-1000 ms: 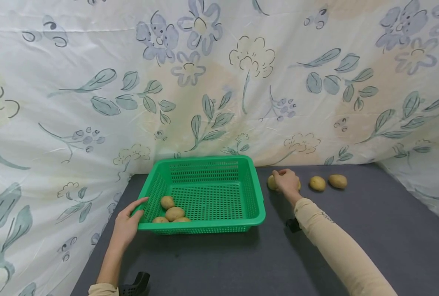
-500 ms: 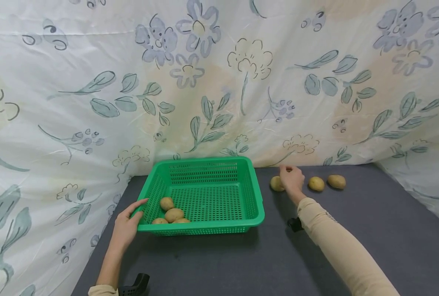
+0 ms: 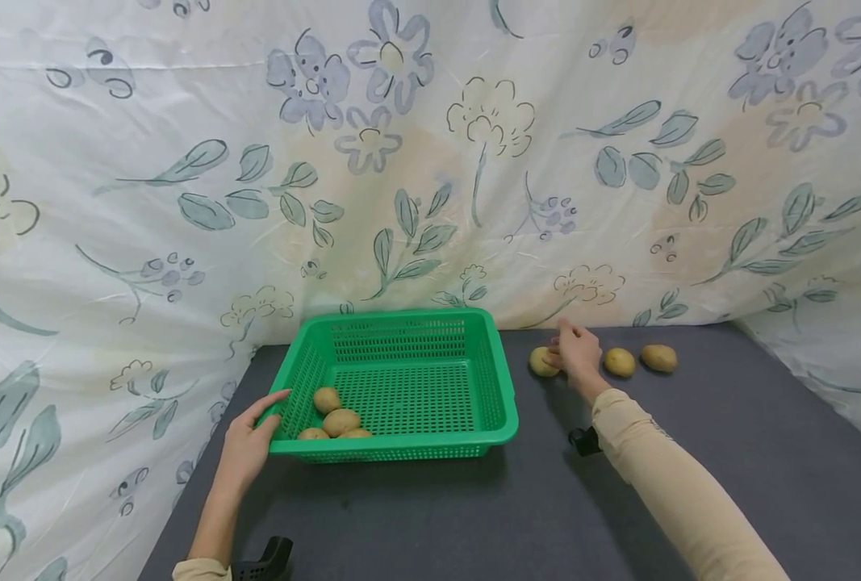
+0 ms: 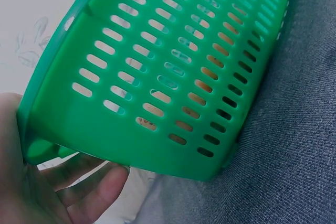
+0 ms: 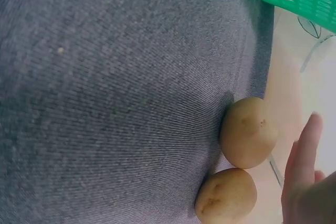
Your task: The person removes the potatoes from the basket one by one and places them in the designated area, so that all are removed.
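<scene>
A green plastic basket [image 3: 504,387] with slotted walls sits on the dark cloth-covered table. My left hand [image 3: 247,440] grips its left rim, fingers and thumb around the edge in the left wrist view. Several potatoes [image 3: 341,421] lie in the basket's near left corner. To the right of the basket, my right hand [image 3: 578,353] is held over a potato [image 3: 544,361], fingers fairly straight and holding nothing. The right wrist view has that potato [image 5: 248,132] and another potato [image 5: 227,196] side by side; in the head view my hand hides the second one.
Farther right on the table are a round potato [image 3: 620,363] and a longer potato [image 3: 659,358]. A floral curtain [image 3: 401,202] hangs right behind the table's back edge. Dark table surface [image 3: 430,516] stretches in front of the basket.
My right hand has shifted slightly right, uncovering more of the leftmost potato, and its fingers have spread. The left hand and the basket stay in place.
</scene>
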A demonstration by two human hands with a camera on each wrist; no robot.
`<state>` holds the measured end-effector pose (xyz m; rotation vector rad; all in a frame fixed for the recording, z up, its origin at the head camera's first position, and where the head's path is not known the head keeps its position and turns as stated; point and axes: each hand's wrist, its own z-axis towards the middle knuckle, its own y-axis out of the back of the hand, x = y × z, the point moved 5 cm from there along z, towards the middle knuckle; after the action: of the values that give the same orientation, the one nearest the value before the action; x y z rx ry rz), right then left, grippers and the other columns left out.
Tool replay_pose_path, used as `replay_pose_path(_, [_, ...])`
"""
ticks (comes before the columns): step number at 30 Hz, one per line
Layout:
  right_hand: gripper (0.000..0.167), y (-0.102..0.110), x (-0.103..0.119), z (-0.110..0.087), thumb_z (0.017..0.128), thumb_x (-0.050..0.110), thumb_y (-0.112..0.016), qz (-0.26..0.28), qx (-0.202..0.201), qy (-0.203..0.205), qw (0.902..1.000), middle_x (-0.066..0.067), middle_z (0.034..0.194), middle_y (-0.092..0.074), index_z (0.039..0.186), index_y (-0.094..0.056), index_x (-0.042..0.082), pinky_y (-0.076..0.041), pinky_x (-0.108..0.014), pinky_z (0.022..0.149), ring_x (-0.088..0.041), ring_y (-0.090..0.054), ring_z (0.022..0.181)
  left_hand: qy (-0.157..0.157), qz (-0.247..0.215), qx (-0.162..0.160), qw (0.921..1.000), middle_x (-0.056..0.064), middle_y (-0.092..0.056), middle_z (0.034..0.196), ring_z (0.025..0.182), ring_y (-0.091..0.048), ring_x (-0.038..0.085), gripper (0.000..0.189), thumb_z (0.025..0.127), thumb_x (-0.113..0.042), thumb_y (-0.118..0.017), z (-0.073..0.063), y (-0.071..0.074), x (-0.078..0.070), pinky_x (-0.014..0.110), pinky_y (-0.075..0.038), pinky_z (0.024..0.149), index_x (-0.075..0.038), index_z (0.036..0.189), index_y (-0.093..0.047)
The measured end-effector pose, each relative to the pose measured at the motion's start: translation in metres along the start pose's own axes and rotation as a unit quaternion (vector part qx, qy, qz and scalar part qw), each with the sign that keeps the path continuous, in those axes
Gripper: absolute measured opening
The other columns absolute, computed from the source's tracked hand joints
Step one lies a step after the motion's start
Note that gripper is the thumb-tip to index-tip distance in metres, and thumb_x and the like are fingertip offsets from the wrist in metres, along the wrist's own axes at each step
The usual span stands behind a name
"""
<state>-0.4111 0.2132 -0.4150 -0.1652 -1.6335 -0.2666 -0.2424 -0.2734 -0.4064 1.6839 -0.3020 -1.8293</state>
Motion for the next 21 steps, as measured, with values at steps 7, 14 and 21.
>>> replay_pose_path(7, [0.059, -0.009, 0.002, -0.001, 0.103, 0.041, -0.031, 0.069, 0.084, -0.033, 0.9935, -0.019, 0.116, -0.05, 0.144, -0.036, 0.0, -0.052, -0.035, 0.078, -0.026, -0.062, 0.096, 0.0, 0.002, -0.004, 1.0, 0.018, -0.05, 0.126, 0.049, -0.031, 0.013, 0.041, 0.1, -0.015, -0.041, 0.0, 0.0, 0.0, 0.033, -0.036, 0.061, -0.013, 0.139, -0.051])
replay_pose_path(14, [0.067, -0.013, 0.007, -0.004, 0.102, 0.046, -0.028, 0.14, 0.152, -0.059, 0.9766, -0.019, 0.119, -0.047, 0.148, -0.025, -0.003, -0.047, -0.04, 0.089, -0.022, -0.062, 0.093, 0.002, -0.002, 0.0, 1.0, 0.018, -0.052, 0.119, 0.046, -0.031, 0.012, 0.04, 0.101, -0.016, -0.041, -0.001, 0.001, 0.0, 0.033, -0.035, 0.06, -0.013, 0.139, -0.051])
replay_pose_path(21, [0.069, -0.012, 0.012, -0.003, 0.101, 0.048, -0.026, 0.18, 0.207, -0.059, 0.9599, -0.014, 0.112, -0.052, 0.148, -0.022, -0.003, -0.048, -0.038, 0.088, -0.027, -0.058, 0.104, -0.003, -0.001, -0.004, 1.0, 0.014, -0.048, 0.087, 0.044, -0.027, 0.01, 0.04, 0.1, -0.015, -0.041, 0.0, 0.001, 0.0, 0.032, -0.036, 0.055, -0.014, 0.139, -0.051])
